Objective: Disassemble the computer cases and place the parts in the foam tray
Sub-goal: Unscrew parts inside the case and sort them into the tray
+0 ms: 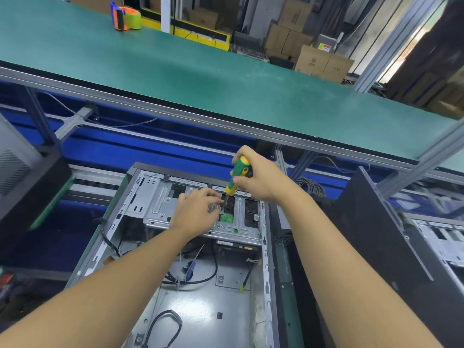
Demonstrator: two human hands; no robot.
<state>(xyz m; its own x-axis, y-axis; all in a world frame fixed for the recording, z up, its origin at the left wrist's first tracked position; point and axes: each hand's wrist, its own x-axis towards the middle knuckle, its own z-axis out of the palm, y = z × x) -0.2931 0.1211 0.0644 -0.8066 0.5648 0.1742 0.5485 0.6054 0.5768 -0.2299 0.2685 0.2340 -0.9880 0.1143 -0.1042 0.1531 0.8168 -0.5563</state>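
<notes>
An open computer case [140, 212] lies on its side in front of me, its metal drive bracket [160, 204] at the far end and loose black cables [200, 275] inside. My right hand [261, 177] grips a green and yellow screwdriver [238, 175], held upright with its tip down on the bracket near a small green board [226, 217]. My left hand [198, 209] rests on the bracket, its fingertips pinching the screwdriver's shaft close to the tip.
A second open case [437, 237] stands at the right, with a dark panel [376, 222] leaning between them. Another dark case [22, 172] sits at the left. A green shelf [200, 79] runs overhead, with an orange and green tape dispenser [125, 15] on it.
</notes>
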